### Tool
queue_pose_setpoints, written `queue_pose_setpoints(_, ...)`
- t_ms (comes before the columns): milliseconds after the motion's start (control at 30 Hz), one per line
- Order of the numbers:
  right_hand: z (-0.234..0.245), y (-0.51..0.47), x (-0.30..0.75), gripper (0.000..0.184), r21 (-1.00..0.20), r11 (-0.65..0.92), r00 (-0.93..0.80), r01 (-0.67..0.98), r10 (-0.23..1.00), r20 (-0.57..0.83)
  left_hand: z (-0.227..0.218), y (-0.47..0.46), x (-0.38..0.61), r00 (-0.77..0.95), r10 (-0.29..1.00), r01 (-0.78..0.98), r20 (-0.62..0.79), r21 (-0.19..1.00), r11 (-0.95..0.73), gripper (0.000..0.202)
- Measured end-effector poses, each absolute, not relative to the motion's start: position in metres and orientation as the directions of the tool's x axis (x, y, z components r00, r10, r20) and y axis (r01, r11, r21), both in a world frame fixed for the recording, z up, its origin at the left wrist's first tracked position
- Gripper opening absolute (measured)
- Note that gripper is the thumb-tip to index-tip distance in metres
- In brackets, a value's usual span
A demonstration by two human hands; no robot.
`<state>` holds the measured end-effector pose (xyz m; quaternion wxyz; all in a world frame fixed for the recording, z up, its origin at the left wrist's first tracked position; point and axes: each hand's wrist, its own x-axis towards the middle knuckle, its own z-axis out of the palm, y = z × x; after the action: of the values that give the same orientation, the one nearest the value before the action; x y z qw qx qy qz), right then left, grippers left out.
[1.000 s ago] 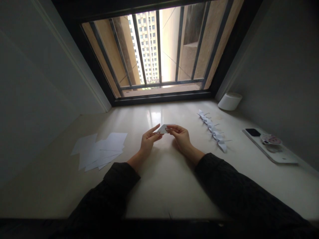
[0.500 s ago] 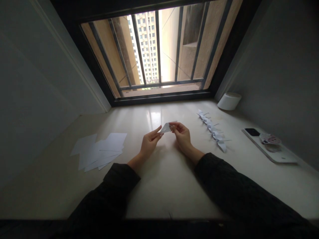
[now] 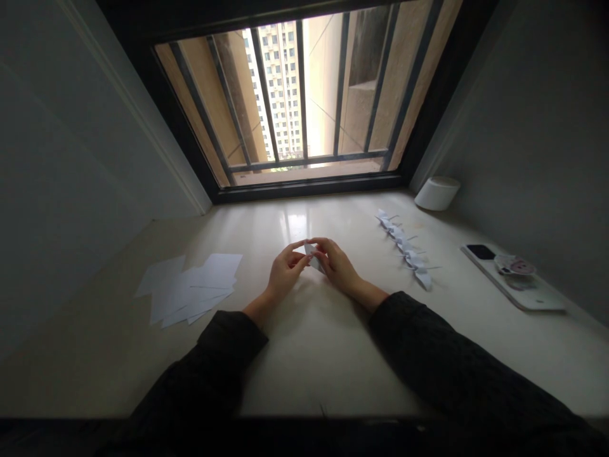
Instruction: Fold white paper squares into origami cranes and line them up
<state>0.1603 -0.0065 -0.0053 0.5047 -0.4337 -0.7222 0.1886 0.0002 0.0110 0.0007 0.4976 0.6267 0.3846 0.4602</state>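
Between my two hands, a little above the pale tabletop [image 3: 304,355], is a small folded piece of white paper [image 3: 315,263]. My left hand [image 3: 284,271] pinches its left edge with thumb and fingers. Closed on the paper from the other side, my right hand [image 3: 340,265] has its fingertips almost meeting those of the left. Fingers cover much of the paper, so its exact folds are hidden. To the right of my hands stands a row of several folded paper cranes [image 3: 403,246]. Loose white paper sheets [image 3: 190,289] lie overlapping on the left.
A white phone [image 3: 518,289] with a round grip on its back lies at the right. Behind it, a white cylindrical object [image 3: 436,193] sits by the wall. A dark-framed window [image 3: 304,188] with bars closes off the far side.
The folded paper has been turned and now tilts down to the right. My right hand has come left and closer to my left hand, with the fingertips nearly together.
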Motion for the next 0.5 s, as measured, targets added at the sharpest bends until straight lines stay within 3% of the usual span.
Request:
queue_pose_setpoints(233, -0.0081, -0.0063, 0.1559, 0.028, -0.793, 0.511, -0.039, 0.333, 0.847, 0.53, 0.0065, 0.0065, -0.0003, 0.108, 0.961, -0.062, 0.255, 0.966, -0.249, 0.079)
queue_pose_setpoints(367, -0.0098, -0.0041, 0.1554, 0.023, -0.818, 0.498, -0.013, 0.288, 0.856, 0.516, 0.0038, 0.0083, -0.0003, 0.089, 0.961, -0.076, 0.26, 0.964, -0.254, 0.069)
queue_pose_setpoints(500, -0.0097, -0.0032, 0.1566, 0.036, -0.815, 0.521, -0.051, 0.253, 0.849, 0.526, 0.0006, 0.0111, -0.001, 0.13, 0.958, -0.095, 0.257, 0.965, -0.246, 0.055)
